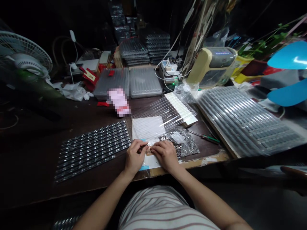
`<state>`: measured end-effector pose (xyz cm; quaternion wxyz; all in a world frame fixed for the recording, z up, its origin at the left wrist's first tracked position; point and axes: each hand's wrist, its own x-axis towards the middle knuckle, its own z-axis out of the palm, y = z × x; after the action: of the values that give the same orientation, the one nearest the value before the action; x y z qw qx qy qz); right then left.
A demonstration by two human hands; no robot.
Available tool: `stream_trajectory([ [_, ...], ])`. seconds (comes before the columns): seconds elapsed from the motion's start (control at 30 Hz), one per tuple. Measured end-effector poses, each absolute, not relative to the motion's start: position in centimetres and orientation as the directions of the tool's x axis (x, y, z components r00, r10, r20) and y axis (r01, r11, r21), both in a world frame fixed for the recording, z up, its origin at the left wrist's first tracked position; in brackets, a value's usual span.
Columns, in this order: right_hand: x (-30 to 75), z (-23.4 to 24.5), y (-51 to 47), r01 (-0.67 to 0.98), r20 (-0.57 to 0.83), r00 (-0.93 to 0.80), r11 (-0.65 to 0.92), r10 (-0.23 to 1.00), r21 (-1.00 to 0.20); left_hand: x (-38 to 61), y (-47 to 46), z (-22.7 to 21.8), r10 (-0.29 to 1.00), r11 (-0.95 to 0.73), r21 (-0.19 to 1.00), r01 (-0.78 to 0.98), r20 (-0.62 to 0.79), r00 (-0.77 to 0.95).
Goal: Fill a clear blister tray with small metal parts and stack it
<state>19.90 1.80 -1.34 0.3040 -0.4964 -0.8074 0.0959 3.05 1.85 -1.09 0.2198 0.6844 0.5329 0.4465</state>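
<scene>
I'm curling my left hand [134, 156] and right hand [165, 156] close around a small tan piece [149, 151] on a white sheet [147, 127], grip unclear, with the film-wrapped tray [247, 121] looking finished and the black component rows [93, 150] lying unwrapped.

Left hand [134, 156]: dark desk strip, narrow passage, then rows of black components [92, 150] just beside. Right hand [165, 156]: touching silver mesh bag [184, 143]. Further right, green-handled screwdriver [203, 137], then film-wrapped tray [247, 121] blocking reach. Forward: film-wrapped white sheets [153, 123] in path. Toward body: desk edge [96, 188], free passage.
</scene>
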Motion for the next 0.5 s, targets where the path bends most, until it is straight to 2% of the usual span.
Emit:
stream_trajectory([
  [0.2, 20.7, -1.4, 1.8, 0.794, 0.396, -0.341, 0.487, 0.853, -0.366, 3.0, 1.7, -1.2, 0.924, -0.331, 0.760, 0.560, 0.381, 0.029],
  [0.37, 23.7, -1.5, 2.1, 0.849, 0.383, -0.365, 0.472, 0.849, -0.238, 2.8, 2.1, -0.5, 0.957, -0.260, 0.804, 0.534, 0.290, 0.029],
  [0.5, 25.0, -2.2, 2.0, 0.830, 0.412, -0.349, 0.482, 0.842, -0.281, 3.6, 2.6, 0.2, 0.955, -0.293, 0.787, 0.543, 0.272, 0.121],
])
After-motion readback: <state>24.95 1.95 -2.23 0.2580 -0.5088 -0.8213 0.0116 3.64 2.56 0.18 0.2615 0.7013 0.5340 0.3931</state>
